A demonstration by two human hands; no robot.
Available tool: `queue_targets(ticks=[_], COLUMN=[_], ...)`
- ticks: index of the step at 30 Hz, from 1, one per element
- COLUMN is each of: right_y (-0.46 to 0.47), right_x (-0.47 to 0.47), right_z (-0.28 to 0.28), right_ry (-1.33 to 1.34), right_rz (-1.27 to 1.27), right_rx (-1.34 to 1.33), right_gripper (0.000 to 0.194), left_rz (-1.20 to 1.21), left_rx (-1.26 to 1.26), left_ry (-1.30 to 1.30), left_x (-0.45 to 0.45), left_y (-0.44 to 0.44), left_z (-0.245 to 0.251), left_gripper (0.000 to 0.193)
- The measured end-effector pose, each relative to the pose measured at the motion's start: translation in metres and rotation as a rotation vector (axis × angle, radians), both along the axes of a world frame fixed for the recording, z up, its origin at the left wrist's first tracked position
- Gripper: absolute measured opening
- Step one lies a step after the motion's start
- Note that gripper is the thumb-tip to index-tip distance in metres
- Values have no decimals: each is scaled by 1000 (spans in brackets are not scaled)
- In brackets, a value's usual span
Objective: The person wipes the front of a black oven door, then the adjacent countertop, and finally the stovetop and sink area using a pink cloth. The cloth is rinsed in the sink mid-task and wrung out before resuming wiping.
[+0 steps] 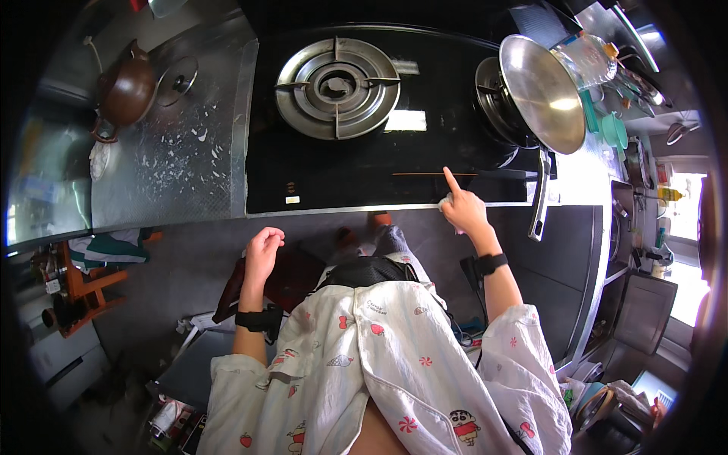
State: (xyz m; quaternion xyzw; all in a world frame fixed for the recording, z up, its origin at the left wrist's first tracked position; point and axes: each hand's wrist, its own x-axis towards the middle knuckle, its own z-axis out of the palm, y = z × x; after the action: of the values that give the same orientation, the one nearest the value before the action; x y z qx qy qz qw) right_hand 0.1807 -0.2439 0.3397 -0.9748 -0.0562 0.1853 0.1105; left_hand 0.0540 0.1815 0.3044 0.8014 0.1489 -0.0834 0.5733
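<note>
My right hand [465, 210] is at the front edge of the black glass gas cooktop [352, 185], its index finger stretched out over the dark surface. Tucked under its other fingers is a pale crumpled cloth or tissue [445, 201], mostly hidden by the hand. My left hand [264, 250] hovers in front of the counter edge, fingers curled in and nothing visible in them. Beyond it lies the left burner [338, 88] with a bare metal pan support. On the right burner a stainless steel frying pan [543, 94] leans tilted, its handle [538, 199] jutting past the cooktop's front edge.
On the steel counter [193, 187] at left are a brown pot [128, 91], a glass lid [178, 82] and scattered white flecks. A clear plastic bottle [588, 60] stands behind the frying pan. Farther right is a sink [620, 227]. A wooden stool [85, 284] is at lower left.
</note>
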Motion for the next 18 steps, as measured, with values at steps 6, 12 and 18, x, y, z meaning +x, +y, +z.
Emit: queue_targets(ticks=[6, 12, 18], right_y=[15, 25, 23], right_x=[29, 33, 39], right_z=[-15, -16, -17], right_ry=[132, 225, 282], right_rz=[27, 130, 166], right_rx=[-248, -445, -445], right_gripper=[76, 79, 81], left_rz=[48, 54, 65], left_rx=[-19, -7, -26], left_ry=[18, 62, 19], left_x=[-8, -5, 6], left_y=[3, -2, -1], left_z=[-4, -2, -5], left_gripper=[10, 14, 11])
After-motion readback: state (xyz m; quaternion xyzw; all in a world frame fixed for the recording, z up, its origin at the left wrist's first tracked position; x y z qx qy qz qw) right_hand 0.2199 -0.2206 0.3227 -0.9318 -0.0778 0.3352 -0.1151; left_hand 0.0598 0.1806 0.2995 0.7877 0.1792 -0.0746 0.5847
